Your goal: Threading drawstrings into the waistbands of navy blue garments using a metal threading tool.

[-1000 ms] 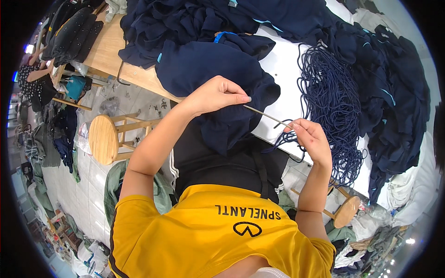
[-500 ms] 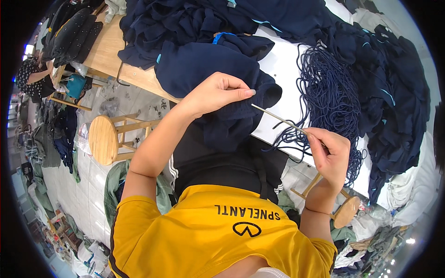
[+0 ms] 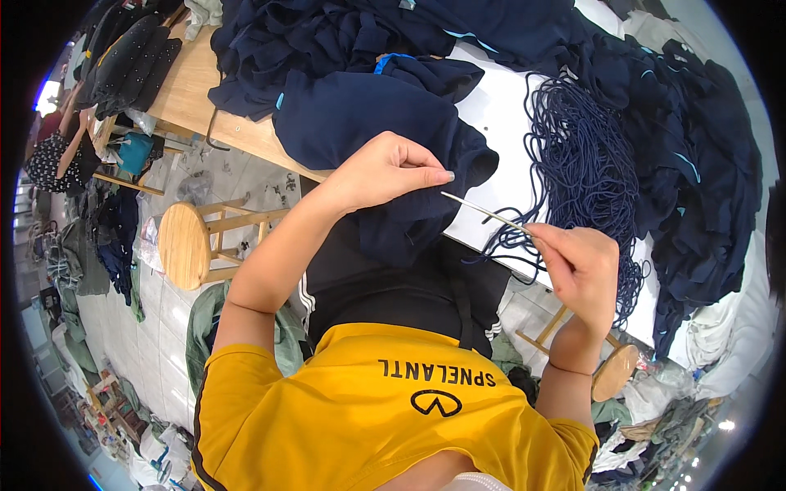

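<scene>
A navy garment [image 3: 360,119] hangs over the near table edge toward my lap. My left hand [image 3: 389,173] is closed over it, thumb and forefinger pinched together at the folded edge; what lies between the fingertips is mostly hidden. Between thumb and fingers, my right hand [image 3: 583,266] grips a thin metal rod [image 3: 485,211]. The rod slants up to the left, and its tip is a short way below my left thumb, apart from it. Beyond my right hand, a tangled heap of navy cords [image 3: 585,155] lies on the white tabletop [image 3: 499,106], some ends trailing near the rod.
More navy garments [image 3: 696,180] are heaped at the far side and right. A wooden stool [image 3: 183,245] stands on the floor at left, another stool [image 3: 614,372] at lower right. Dark clothes [image 3: 135,69] lie on the table's far left, near another person [image 3: 57,164].
My right hand has moved slightly left and up, with the rod's tip now a little lower. My left hand has shifted slightly downward and right. The garments and cords look unchanged.
</scene>
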### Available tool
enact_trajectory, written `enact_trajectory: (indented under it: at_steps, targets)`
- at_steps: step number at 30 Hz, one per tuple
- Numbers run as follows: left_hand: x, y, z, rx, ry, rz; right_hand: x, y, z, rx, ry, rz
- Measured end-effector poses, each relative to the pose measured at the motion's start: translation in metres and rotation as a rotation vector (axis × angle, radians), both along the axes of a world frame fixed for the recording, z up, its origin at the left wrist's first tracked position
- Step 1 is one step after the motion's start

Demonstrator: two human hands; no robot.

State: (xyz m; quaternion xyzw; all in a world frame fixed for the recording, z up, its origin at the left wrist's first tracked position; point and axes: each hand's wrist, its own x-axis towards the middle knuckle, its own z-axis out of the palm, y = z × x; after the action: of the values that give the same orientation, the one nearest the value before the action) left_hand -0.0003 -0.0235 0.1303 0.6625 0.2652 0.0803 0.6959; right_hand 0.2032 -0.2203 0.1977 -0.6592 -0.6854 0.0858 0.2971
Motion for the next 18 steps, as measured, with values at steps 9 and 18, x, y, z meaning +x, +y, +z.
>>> enact_trajectory:
  at_steps: [9,18]
  targets:
    - [0.014,-0.015,0.011,0.011,-0.071,-0.355,0.015,0.006,-0.013,-0.339,0.455,0.083]
    - [0.025,-0.039,0.030,0.331,-0.110,-0.332,-0.011,0.037,-0.024,-0.197,0.408,0.270]
